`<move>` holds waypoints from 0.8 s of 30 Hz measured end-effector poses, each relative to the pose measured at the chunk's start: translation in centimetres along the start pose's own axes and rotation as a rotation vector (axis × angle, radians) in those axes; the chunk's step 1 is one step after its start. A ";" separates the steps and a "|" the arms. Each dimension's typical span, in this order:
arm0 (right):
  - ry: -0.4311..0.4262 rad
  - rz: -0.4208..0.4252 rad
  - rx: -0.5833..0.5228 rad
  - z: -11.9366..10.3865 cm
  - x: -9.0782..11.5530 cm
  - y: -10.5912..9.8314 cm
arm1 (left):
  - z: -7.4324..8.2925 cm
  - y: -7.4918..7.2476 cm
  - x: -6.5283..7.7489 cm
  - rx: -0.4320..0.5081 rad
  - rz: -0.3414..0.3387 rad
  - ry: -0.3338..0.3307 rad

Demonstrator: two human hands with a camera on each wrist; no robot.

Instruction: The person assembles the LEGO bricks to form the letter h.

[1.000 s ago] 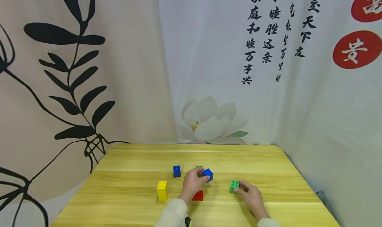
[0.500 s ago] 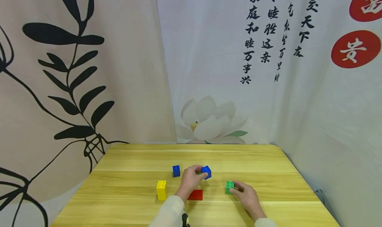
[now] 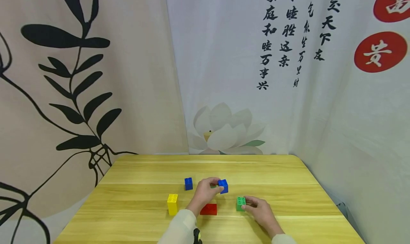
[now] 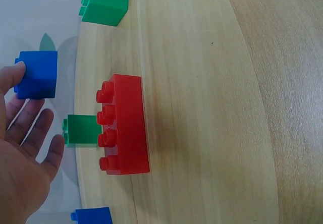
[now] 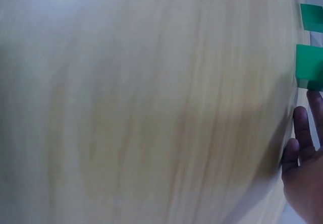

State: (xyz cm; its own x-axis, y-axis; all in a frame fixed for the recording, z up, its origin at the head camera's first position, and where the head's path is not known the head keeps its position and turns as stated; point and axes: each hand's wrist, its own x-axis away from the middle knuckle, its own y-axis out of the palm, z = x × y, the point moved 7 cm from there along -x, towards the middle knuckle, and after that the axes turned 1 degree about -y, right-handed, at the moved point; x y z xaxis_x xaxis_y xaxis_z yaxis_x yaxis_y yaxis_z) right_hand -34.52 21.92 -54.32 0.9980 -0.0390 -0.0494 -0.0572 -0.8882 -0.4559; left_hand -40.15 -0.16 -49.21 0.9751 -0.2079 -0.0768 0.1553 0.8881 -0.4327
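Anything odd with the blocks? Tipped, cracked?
Nothing stands out: the red block, yellow block and resting blue block sit studs up, and the held blue block and held green block show no visible damage.

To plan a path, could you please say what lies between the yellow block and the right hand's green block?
The head view shows the red block and left forearm between the yellow block and the held green block.

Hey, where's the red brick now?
In the head view, the red brick lies right of the yellow brick, left of the green brick in the right hand.
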 end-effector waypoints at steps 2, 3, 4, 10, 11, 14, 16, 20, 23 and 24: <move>-0.017 -0.005 0.002 -0.2 0.0 0.2 | 0.1 0.0 0.1 -0.010 -0.017 -0.003; -0.024 -0.009 0.000 -0.2 0.0 0.3 | 0.1 0.1 0.1 -0.014 -0.027 -0.003; -0.028 -0.014 -0.003 -0.3 0.0 0.4 | 0.2 0.1 0.2 -0.019 -0.035 0.003; -0.045 -0.062 -0.012 -0.9 0.2 1.0 | 0.6 0.3 0.4 -0.023 -0.081 0.038; -0.053 -0.071 -0.014 -1.0 0.2 1.1 | 0.6 0.3 0.4 -0.019 -0.090 0.034; -0.075 -0.094 -0.005 -1.4 0.3 1.4 | 0.6 0.5 0.6 -0.010 -0.122 0.026; -0.078 -0.108 0.009 -1.6 0.3 1.6 | 0.7 0.5 0.7 -0.008 -0.144 0.023; -0.090 -0.127 0.025 -1.8 0.2 2.0 | 0.7 0.6 0.8 -0.012 -0.182 0.027; -0.101 -0.136 0.017 -1.9 0.3 2.2 | 0.7 0.8 1.0 -0.018 -0.203 0.021; -0.103 -0.138 0.014 -1.9 0.2 2.3 | 0.6 0.8 1.0 -0.022 -0.210 0.015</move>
State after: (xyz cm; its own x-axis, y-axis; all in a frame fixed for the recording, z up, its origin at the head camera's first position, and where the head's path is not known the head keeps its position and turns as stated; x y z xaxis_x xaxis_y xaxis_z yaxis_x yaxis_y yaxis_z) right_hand -34.35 19.02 -53.66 0.9885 0.1310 -0.0755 0.0796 -0.8756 -0.4765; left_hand -38.95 0.62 -49.09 0.9193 -0.3936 0.0033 0.3509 0.8156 -0.4600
